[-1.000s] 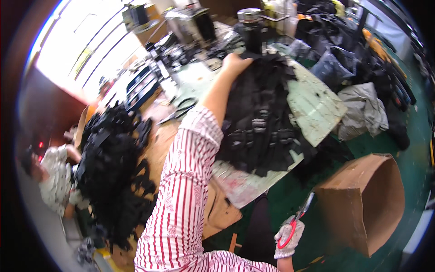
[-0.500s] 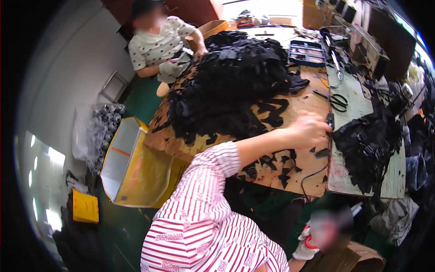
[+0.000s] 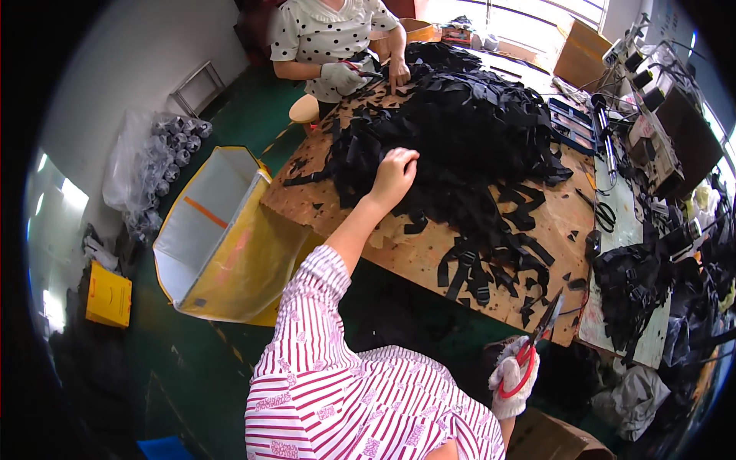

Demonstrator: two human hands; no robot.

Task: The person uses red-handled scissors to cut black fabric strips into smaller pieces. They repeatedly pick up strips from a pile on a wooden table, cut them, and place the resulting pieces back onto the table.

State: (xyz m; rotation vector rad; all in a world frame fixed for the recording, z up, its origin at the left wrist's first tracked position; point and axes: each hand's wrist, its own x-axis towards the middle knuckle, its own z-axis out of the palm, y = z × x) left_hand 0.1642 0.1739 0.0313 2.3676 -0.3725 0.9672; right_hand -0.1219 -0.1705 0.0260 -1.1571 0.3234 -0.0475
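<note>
My bare left hand (image 3: 395,178) is closed over the near left part of a large heap of black webbing and fabric pieces (image 3: 468,126). Whatever its curled fingers may hold is hidden. In a white knitted glove, my right hand (image 3: 512,377) grips red-handled scissors (image 3: 529,360) just off the table's near edge. Their dark blades point up toward the table, slightly apart, with nothing visible between them. Several black straps with buckles (image 3: 481,280) lie loose between the heap and the scissors.
A wooden table (image 3: 307,184) carries the heap. Across it, a co-worker's gloved hand (image 3: 342,77) holds scissors beside their bare hand. A yellow bin (image 3: 253,253) stands left of the table. Black shears (image 3: 602,211), a blue tray (image 3: 573,126) and more black straps (image 3: 632,287) lie right.
My left hand has moved from the table's right side leftward to the heap. The head view has shifted, and the scissors in my right hand now show clearly.
</note>
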